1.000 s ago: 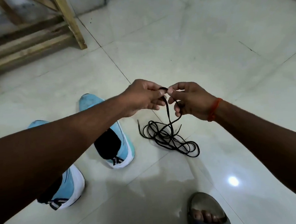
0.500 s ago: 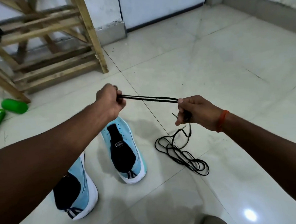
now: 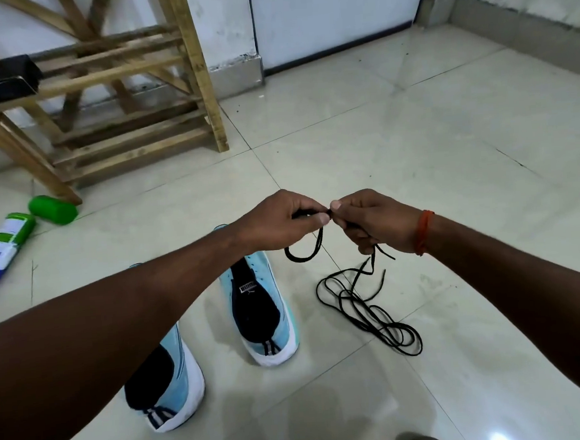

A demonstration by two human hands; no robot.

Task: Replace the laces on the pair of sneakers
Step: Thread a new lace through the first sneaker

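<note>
Two light-blue sneakers stand on the tiled floor, heels toward me: one (image 3: pixel 265 311) in the middle, the other (image 3: pixel 170 389) lower left, partly hidden by my left forearm. Both show black tongues and no laces. A black lace (image 3: pixel 366 307) lies in a loose tangle to the right of the sneakers. My left hand (image 3: pixel 281 220) and my right hand (image 3: pixel 371 219) are held close together above the floor, each pinching the lace. A short loop hangs below my left hand, and the rest trails down from my right hand to the tangle.
A wooden rack (image 3: pixel 108 95) stands at the back left with a black object (image 3: pixel 4 81) on it. A green cap (image 3: pixel 52 209) and a green-and-white bottle (image 3: pixel 2 250) lie on the floor at the left. A white door (image 3: pixel 336 14) is behind.
My hands, which held a stretch of lace taut between them, have come together. The lace now sags in a loop under my left hand.
</note>
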